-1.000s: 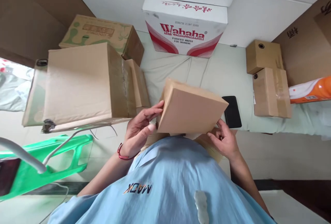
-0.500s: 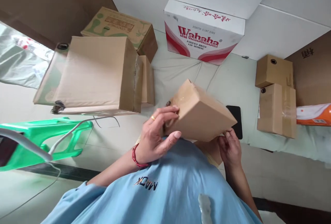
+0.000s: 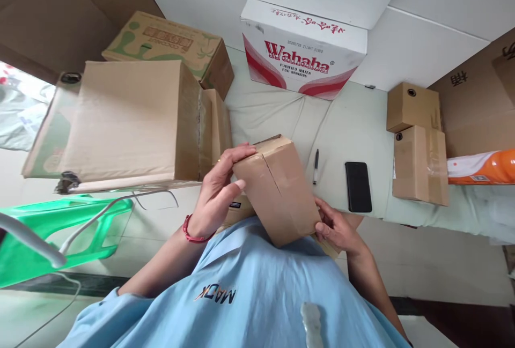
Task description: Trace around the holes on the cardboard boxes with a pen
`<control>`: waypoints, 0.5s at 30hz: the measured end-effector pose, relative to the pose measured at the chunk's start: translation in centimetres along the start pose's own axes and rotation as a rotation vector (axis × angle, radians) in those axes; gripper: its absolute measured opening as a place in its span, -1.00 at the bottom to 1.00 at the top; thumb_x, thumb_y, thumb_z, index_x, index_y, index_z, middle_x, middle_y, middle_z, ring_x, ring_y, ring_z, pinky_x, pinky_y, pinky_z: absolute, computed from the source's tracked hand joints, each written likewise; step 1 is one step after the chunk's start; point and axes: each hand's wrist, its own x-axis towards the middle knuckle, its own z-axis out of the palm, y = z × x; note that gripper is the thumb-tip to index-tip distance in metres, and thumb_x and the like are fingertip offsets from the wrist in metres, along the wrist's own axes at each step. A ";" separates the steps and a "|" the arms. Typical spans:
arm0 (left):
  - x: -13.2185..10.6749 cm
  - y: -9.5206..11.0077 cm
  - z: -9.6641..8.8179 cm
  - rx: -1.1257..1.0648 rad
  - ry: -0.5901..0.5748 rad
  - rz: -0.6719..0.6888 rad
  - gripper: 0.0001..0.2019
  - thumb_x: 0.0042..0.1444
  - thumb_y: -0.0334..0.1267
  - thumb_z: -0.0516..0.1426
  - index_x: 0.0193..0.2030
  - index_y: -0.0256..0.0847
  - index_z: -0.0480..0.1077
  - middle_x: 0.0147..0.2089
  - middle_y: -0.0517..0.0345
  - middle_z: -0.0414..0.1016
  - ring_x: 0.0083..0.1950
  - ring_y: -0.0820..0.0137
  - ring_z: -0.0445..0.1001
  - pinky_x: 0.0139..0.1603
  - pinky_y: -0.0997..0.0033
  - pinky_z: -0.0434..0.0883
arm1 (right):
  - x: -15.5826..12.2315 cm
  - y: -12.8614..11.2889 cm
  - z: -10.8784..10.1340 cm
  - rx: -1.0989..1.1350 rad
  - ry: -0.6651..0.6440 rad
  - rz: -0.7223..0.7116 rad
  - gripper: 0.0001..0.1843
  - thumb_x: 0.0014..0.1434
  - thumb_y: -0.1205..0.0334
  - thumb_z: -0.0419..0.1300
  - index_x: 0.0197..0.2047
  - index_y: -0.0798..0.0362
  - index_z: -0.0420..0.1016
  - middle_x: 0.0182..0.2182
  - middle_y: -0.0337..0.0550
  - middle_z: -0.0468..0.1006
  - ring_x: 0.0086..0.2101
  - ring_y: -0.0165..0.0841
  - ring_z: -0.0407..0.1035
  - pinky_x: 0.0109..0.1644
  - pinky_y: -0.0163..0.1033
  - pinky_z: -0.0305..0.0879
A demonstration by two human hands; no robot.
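Observation:
Tilted in front of my chest is a small brown cardboard box (image 3: 281, 192), held between both hands. My left hand (image 3: 221, 187) grips its upper left corner, with the thumb on the near face and the fingers over the top edge. At the lower right corner, my right hand (image 3: 336, 227) pinches the box, thumb in front and fingers along the side. A dark seam runs down part of the face turned to me. Beyond the box a pen (image 3: 316, 167) lies on the pale cloth, and a black phone (image 3: 358, 187) rests to its right.
A white and red Wahaha carton (image 3: 301, 53) stands at the back. Large cardboard boxes (image 3: 129, 117) are stacked on the left, above a green plastic stool (image 3: 96, 230). Two small boxes (image 3: 420, 165) sit at the right beside an orange and white package (image 3: 483, 168).
The box has been turned in my hands, so a seamed face now points toward me. My right hand has moved left and taken its lower corner. The pen and whole phone have come into view.

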 end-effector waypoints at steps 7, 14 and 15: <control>0.0 0.0 3.3 0.141 -0.132 -0.028 -0.56 0.31 -0.06 0.33 0.23 -0.16 0.42 0.24 -0.14 0.52 0.39 0.01 0.48 0.38 -0.04 0.48 | 5.1 -2.5 -6.0 -0.511 0.438 0.196 -0.41 0.32 -0.30 0.18 0.03 0.05 0.62 -0.28 -0.09 0.70 -0.45 -0.35 0.40 -0.34 -0.23 0.32; -0.2 -0.2 3.3 0.078 -0.125 0.078 -0.56 0.31 -0.09 0.37 0.23 -0.15 0.44 0.25 -0.16 0.54 0.39 0.03 0.48 0.39 -0.05 0.48 | 13.1 -3.3 -5.7 -0.704 0.721 0.221 -0.75 0.01 0.19 0.43 -0.47 -0.05 0.40 -0.54 -0.21 0.45 -0.33 -0.23 0.39 -0.21 -0.22 0.13; -0.3 -0.1 3.1 0.058 -0.106 0.097 -0.56 0.31 -0.09 0.38 0.23 -0.15 0.45 0.25 -0.16 0.55 0.40 0.02 0.47 0.40 -0.06 0.48 | 13.5 -3.3 -5.3 -0.691 0.728 0.216 -0.74 -0.02 0.23 0.42 -0.51 -0.05 0.38 -0.56 -0.23 0.42 -0.35 -0.24 0.37 -0.23 -0.22 0.11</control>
